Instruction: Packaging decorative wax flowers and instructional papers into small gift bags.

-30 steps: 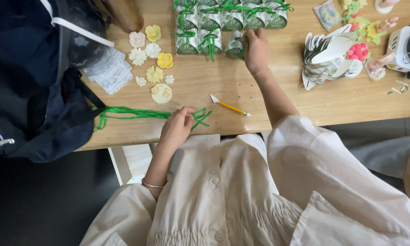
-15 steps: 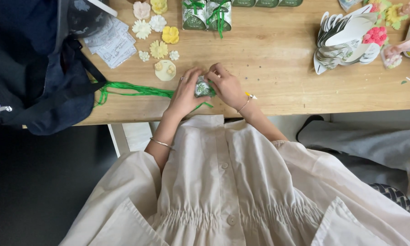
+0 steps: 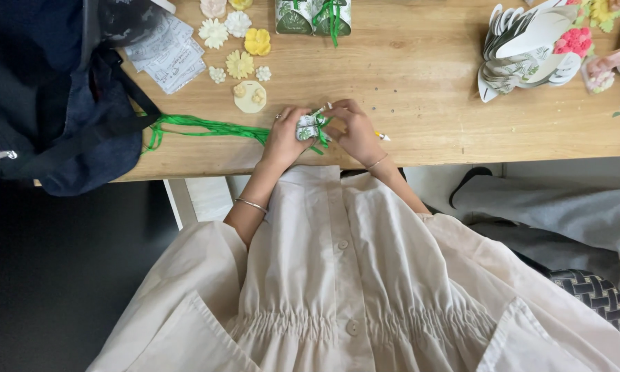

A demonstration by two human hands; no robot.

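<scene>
Tying stage: ribbon bundle (image 3: pixel 206 127) trails leftward from left hand (image 3: pixel 284 138); both grips pinch small box (image 3: pixel 308 128) between them, right hand (image 3: pixel 356 131) working green ribbon. Next likely needs a snug knot.

Small box (image 3: pixel 308 128): white, printed with a green leaf pattern. Ribbon bundle (image 3: pixel 206 127): bright green. Table (image 3: pixel 420 89): light wood grain. Flower shapes (image 3: pixel 239 63): yellow, cream and pale pink are noted. Round disc (image 3: pixel 250 96): cream. Bag (image 3: pixel 55 89): dark navy. Dress (image 3: pixel 337 289): plain off-white, with matching buttons. Stacked paper cutouts (image 3: pixel 527 52): white with green leaf print. Pink cluster (image 3: pixel 570 41): bright pink.
</scene>
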